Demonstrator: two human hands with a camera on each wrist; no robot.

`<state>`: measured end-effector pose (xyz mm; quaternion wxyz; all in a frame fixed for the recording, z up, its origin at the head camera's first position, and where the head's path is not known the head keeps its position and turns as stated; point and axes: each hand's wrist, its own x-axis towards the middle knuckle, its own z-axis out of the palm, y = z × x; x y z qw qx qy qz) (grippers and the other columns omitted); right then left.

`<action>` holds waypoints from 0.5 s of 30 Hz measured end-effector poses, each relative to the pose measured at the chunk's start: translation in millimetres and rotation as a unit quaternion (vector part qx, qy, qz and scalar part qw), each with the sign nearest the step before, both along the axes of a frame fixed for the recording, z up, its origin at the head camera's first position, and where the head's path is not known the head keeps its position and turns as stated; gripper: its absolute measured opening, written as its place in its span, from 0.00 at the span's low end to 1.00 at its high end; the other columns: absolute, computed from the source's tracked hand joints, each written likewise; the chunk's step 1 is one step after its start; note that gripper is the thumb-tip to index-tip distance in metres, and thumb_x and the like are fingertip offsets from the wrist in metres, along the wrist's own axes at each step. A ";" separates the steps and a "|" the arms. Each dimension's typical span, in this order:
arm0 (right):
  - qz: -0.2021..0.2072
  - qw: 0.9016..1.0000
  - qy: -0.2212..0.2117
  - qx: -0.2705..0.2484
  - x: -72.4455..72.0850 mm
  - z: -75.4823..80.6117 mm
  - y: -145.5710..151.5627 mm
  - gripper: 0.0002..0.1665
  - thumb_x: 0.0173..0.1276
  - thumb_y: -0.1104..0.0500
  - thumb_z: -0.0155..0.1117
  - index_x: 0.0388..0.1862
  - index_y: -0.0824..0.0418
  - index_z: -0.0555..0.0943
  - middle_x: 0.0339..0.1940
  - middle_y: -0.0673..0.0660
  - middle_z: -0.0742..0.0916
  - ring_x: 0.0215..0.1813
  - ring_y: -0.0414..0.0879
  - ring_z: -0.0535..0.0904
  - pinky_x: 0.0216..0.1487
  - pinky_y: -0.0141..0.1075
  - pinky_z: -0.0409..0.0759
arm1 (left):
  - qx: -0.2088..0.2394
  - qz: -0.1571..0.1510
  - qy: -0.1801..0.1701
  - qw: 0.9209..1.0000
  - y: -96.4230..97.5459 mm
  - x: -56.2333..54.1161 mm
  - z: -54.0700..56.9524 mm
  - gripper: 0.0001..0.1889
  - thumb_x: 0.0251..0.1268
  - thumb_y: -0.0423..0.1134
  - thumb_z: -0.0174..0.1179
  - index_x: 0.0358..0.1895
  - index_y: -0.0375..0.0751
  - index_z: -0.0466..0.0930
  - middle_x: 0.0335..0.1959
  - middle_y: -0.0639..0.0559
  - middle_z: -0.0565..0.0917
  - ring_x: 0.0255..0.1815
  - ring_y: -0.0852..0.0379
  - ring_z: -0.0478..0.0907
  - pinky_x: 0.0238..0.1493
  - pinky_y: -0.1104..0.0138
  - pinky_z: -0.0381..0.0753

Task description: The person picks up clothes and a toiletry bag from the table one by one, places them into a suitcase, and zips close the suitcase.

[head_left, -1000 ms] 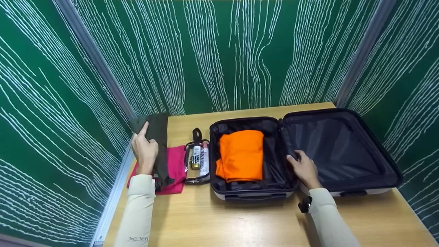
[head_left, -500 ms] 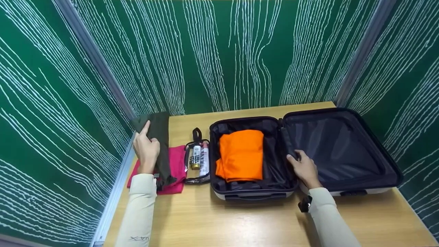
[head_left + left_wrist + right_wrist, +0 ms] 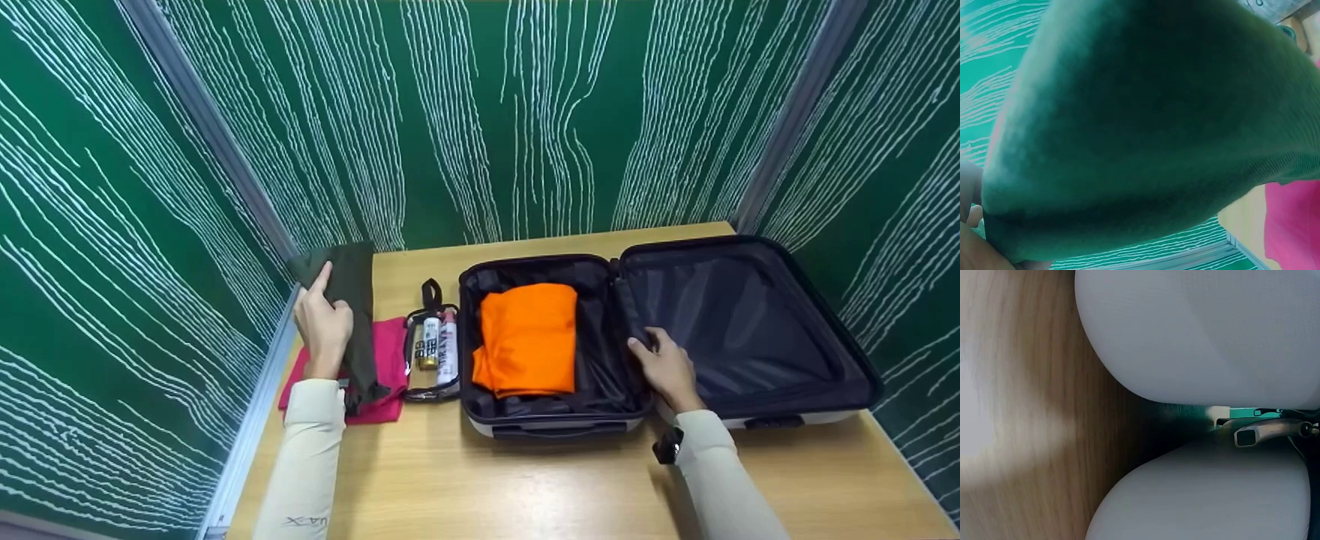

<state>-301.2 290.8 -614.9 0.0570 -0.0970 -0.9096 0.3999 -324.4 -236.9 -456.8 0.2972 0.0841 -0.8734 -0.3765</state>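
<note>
My left hand grips a folded dark green garment, index finger stretched along its top. In the left wrist view the green fabric fills most of the picture, fingers curled at its lower left corner. Beneath it on the table lies a pink folded garment, partly covered. My right hand holds the edge of an open suitcase near the hinge, thumb and forefinger over the rim. Inside the suitcase's left half rests an orange folded garment. The right wrist view shows the pale outer shells and a zipper pull.
A clear toiletry pouch with bottles stands between the pink garment and the suitcase. The suitcase lid lies open to the right. Green panels with white lines enclose the wooden table at the back and sides.
My left hand has shifted slightly to the right and up, carrying the green garment with it over the pink one. The right hand stays in place on the suitcase.
</note>
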 end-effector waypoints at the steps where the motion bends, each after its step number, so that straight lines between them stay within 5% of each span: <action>1: 0.000 1.000 -0.001 -0.001 -0.1 0.0 0.1 0.39 0.77 0.36 0.52 0.76 0.60 0.68 0.65 0.71 0.82 0.65 0.69 0.77 0.67 0.62 0.69 | 0.001 -0.001 0.001 1.000 0.4 -0.3 0.3 0.33 0.64 0.26 0.53 0.74 0.51 0.72 0.72 0.36 0.75 0.73 0.36 0.70 0.75 0.45 0.66; 15: 0.001 1.000 0.023 0.014 0.8 -2.0 1.6 0.39 0.77 0.36 0.53 0.75 0.61 0.70 0.56 0.69 0.86 0.61 0.69 0.79 0.64 0.62 0.71 | -0.006 -0.004 0.009 1.000 5.5 -0.5 4.6 0.35 0.61 0.24 0.52 0.74 0.51 0.73 0.71 0.33 0.74 0.73 0.34 0.69 0.72 0.44 0.69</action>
